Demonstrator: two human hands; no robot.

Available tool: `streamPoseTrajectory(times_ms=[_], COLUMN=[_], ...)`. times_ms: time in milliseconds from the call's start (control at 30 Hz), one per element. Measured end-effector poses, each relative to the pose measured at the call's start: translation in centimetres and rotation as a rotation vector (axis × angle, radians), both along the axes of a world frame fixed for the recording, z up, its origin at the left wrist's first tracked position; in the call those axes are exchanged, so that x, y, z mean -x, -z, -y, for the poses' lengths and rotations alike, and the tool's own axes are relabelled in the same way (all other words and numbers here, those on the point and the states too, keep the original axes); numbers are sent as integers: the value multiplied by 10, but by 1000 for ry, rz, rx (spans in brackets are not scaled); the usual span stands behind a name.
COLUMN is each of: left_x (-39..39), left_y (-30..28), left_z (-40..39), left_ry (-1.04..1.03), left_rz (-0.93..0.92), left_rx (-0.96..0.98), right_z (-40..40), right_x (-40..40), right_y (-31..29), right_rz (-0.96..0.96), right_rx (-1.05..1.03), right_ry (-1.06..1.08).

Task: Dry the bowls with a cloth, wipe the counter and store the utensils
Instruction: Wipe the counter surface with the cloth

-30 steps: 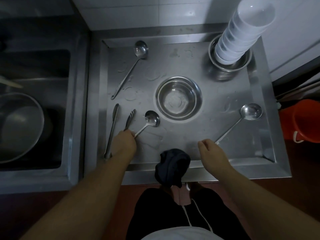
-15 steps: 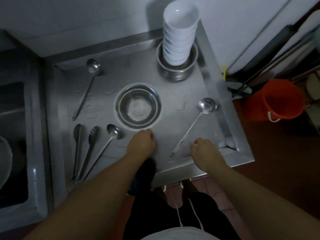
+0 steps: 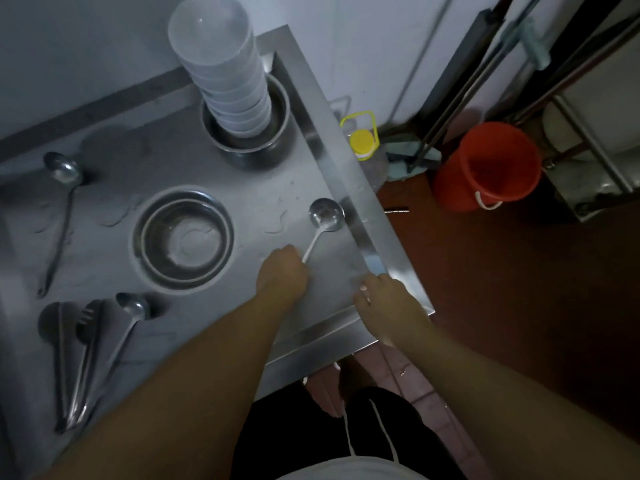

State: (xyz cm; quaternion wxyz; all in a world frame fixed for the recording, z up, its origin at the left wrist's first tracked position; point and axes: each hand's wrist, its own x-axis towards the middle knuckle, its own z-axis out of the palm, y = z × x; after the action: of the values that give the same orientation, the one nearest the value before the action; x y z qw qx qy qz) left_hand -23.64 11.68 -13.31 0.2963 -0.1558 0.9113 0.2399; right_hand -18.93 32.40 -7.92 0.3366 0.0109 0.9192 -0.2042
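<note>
My left hand (image 3: 282, 273) is closed around the handle of a steel ladle (image 3: 325, 213) that lies near the right rim of the wet steel counter (image 3: 114, 188). My right hand (image 3: 384, 296) rests at the counter's front right corner, fingers loosely spread, holding nothing. A steel bowl (image 3: 183, 237) stands in the middle. Behind it a tall stack of white bowls (image 3: 225, 74) sits in a steel pot (image 3: 277, 140). Another ladle (image 3: 62, 174) lies at the far left. A spatula (image 3: 57, 341), a slotted utensil (image 3: 88, 334) and a third ladle (image 3: 131, 317) lie side by side at the front left. No cloth is in view.
On the red floor right of the counter stand an orange bucket (image 3: 491, 168), a yellow-capped jug (image 3: 363, 143) and mop handles (image 3: 464, 84) leaning on the wall. A metal rack (image 3: 588, 133) is at the far right. My dark trousers fill the bottom.
My left hand left the front-left ladle, crossed to the right past the bowl and closed on the right ladle's handle. The view swung right; the dark cloth at the front edge is out of sight.
</note>
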Motion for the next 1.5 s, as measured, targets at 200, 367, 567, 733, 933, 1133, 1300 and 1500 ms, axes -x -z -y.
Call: streamPoseTrajectory(times_ms=[200,367,567,733,933,1133,1300,1500], left_x=[5,-17,-75,-132,-170,-210,-222,-220], left_y=[-2,-18,-47,-60,-65,-44,-16,-1], left_z=[7,48,143,236,321,347,351,351], left_ry=[-63,-185,-502,-719,-826,-674,-583,-520], left_rz=[48,42,-69,-99,-106,-12,32,-14], left_rx=[-88,-156,-224,-216,-247,-207,-215,-111], right_z=[-10,14,84,158,233,272,275,285], right_x=[2,0,-13,-36,-72,-94,-102,-113], right_y=[1,2,-2,-4,2,4,7,8], right_rz=[39,5,76,83,50,8,-40,-130], right_rx=[64,83,73,58,103,86,38,26], right_ry=[14,-28,-172,-240,-281,-296,-336,-465])
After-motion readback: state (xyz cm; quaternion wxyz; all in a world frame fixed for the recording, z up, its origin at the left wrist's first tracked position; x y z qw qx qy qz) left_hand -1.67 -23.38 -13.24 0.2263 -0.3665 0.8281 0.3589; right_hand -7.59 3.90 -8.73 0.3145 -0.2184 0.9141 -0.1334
